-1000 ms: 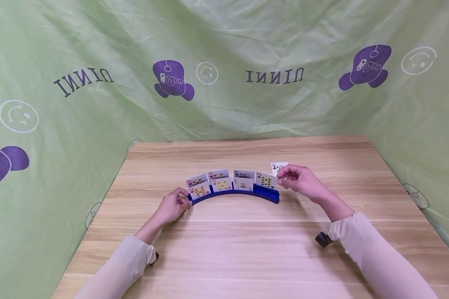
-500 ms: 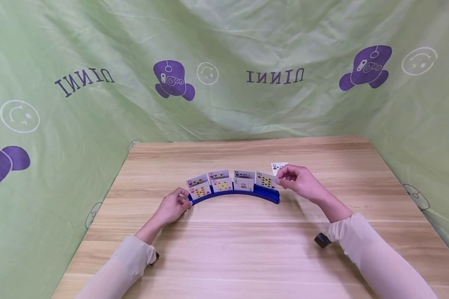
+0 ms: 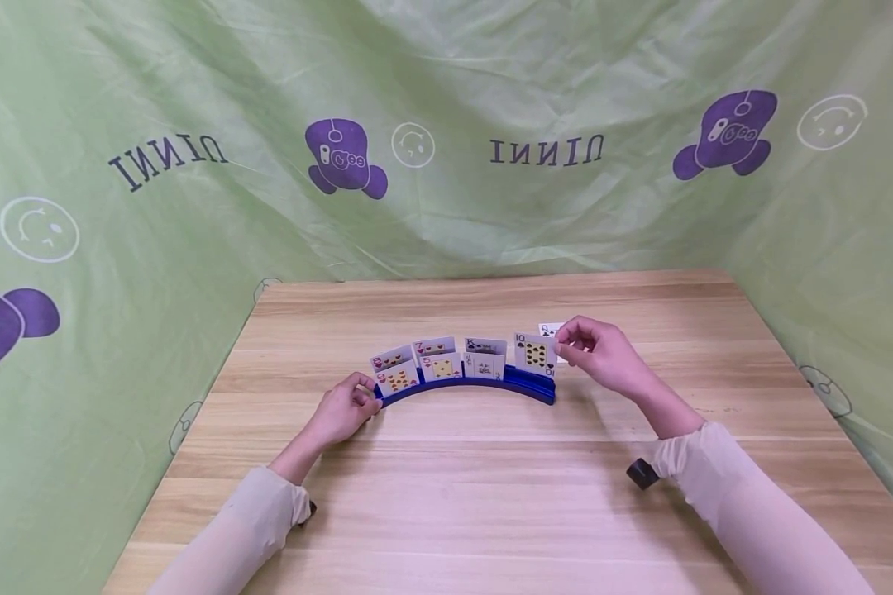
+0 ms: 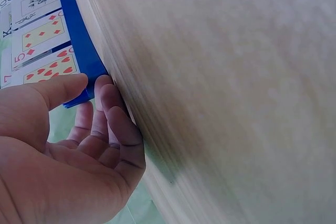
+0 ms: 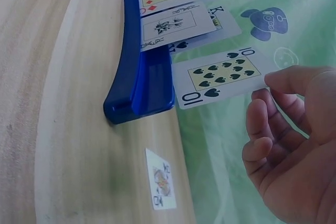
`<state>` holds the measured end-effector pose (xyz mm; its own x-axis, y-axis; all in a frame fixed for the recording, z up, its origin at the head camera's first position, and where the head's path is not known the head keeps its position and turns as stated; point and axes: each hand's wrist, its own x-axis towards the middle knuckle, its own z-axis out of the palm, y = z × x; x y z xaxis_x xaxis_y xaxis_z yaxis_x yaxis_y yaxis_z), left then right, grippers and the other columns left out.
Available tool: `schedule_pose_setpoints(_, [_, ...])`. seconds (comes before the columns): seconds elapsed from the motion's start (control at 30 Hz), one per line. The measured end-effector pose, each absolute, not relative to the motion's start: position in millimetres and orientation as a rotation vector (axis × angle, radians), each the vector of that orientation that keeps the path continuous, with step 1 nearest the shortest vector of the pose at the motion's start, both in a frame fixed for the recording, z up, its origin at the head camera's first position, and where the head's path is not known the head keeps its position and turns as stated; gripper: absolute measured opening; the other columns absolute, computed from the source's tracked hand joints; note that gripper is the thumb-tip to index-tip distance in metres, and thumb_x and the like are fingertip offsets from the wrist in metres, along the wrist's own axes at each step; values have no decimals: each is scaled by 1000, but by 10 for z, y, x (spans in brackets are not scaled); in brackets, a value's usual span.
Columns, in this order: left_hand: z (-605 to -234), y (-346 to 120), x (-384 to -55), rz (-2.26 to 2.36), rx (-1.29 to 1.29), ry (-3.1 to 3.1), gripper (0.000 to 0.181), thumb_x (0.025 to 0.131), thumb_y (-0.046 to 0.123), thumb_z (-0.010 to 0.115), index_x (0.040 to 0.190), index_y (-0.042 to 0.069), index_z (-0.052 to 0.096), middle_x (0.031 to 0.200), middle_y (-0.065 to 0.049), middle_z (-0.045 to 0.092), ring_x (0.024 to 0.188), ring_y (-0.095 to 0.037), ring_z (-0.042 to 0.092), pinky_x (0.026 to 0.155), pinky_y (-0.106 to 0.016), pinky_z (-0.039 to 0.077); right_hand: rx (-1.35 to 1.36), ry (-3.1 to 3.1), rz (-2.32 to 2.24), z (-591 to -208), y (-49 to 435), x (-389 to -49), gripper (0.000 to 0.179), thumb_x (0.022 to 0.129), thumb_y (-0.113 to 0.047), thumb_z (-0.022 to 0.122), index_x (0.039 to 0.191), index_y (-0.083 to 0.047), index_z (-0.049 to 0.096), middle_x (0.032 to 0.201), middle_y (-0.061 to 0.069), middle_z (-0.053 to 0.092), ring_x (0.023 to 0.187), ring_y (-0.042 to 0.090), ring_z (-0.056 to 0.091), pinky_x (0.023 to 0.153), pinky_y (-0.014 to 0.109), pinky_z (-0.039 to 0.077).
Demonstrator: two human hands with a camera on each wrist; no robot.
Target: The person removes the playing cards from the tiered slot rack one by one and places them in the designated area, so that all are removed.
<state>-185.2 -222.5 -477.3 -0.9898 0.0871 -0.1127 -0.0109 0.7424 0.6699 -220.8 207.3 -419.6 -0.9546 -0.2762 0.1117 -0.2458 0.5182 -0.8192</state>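
A curved blue card holder (image 3: 530,388) stands on the table with playing cards upright in two rows. My left hand (image 3: 342,411) pinches its left end between thumb and fingers, as the left wrist view shows. My right hand (image 3: 603,355) pinches the side edge of a ten of spades (image 3: 536,354) above the holder's right end. Whether the card's lower edge touches the holder, I cannot tell. In front are the nine of hearts (image 3: 398,380), five of diamonds (image 3: 441,366) and a joker (image 3: 484,366); behind them are an eight, a seven and the king of spades (image 5: 226,27).
A queen card (image 5: 161,179) lies on the wooden table (image 3: 446,496) behind my right hand, partly hidden in the head view. Green printed cloth (image 3: 446,215) hangs around the table's back and sides. Dark wrist devices (image 3: 642,473) sit under both sleeves.
My right hand has lifted the ten of spades slightly up and to the right, and more of the card's face shows. The left hand and the holder have stayed in place.
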Motion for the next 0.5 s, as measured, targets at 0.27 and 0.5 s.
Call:
schedule_pose_setpoints(0.27, [-4795, -2233, -1857, 1088, 72, 2810, 24, 90, 11, 69, 110, 6, 57, 85, -6, 73, 70, -13, 59, 69, -29, 44, -442, 2713, -1495, -4139, 2111, -2241, 14, 94, -14, 68, 104, -5, 64, 88, 15, 67, 72, 12, 61, 66, 28, 53])
schedule_pose_setpoints(0.5, [-4800, -2233, -1853, 1085, 71, 2812, 24, 89, 12, 69, 109, 6, 57, 86, -7, 73, 71, -13, 59, 68, -27, 44, -411, 2685, -1540, -4113, 2164, -2303, 18, 95, -14, 66, 107, -1, 62, 92, 20, 67, 73, 21, 65, 63, 24, 51])
